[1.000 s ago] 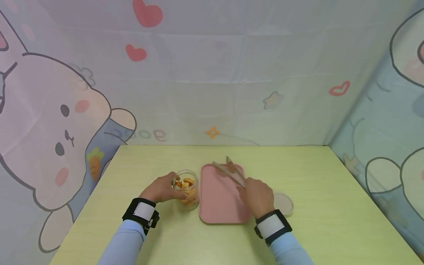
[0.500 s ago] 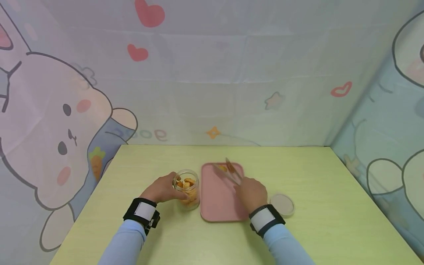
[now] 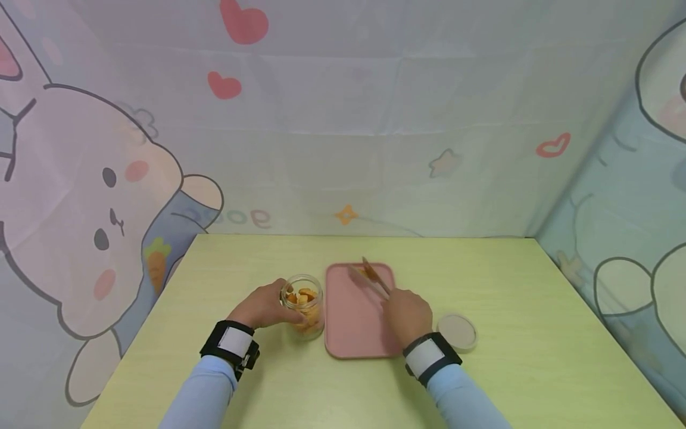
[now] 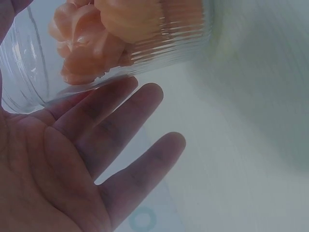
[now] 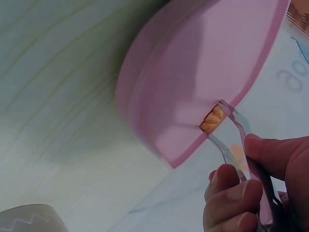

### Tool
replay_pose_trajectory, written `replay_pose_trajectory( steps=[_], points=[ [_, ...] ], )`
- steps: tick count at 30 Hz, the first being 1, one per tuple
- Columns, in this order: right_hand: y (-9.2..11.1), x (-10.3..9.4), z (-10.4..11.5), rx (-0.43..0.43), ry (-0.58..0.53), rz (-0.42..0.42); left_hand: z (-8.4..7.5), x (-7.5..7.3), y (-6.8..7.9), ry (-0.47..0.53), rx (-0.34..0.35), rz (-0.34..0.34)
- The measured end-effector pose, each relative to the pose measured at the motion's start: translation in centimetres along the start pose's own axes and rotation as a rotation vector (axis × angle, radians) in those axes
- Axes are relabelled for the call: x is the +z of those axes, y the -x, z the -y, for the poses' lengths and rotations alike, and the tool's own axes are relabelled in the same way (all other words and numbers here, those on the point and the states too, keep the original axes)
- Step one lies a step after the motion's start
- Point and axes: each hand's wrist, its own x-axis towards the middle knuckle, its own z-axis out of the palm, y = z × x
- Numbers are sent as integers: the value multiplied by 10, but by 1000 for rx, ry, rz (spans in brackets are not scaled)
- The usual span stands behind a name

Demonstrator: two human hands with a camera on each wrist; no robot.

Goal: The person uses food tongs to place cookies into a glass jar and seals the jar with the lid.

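On the left my left hand (image 3: 262, 305) holds a clear ribbed glass jar (image 3: 311, 326), its thumb at the near side. Golden-orange snack pieces (image 4: 89, 43) fill part of the jar. In the left wrist view some fingers lie along the glass and others stand apart from it. My right hand (image 3: 408, 314) grips metal tongs (image 3: 378, 280) over the far end of a pink tray (image 3: 351, 325). Between the tong tips, in the right wrist view, is one ridged golden snack piece (image 5: 213, 119) at the tray. Whether it is lifted, I cannot tell.
A round pale lid (image 3: 457, 332) lies right of the tray, close to my right wrist. The jar stands right against the tray's left side. Behind the pale yellow table (image 3: 514, 286) hangs a printed cloth backdrop (image 3: 375, 107).
The right hand has lowered the tongs and shifted slightly left, and their tips have drawn closer together around the snack piece. My left hand and the jar have stayed put.
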Motion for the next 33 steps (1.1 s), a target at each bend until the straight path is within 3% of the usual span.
replay_pose_trajectory(
  steps=[11,19,25,33],
  points=[
    [27,0,-7,-21,-44,-46,1,2,-2,4,6,1],
    [48,-6,-12,7,-77,-24,-1,0,0,8,8,6],
    [54,-6,-14,43,-113,14,-1,-1,1,10,4,7],
    [57,-9,-18,46,-128,-8,0,0,1,20,13,5]
  ],
)
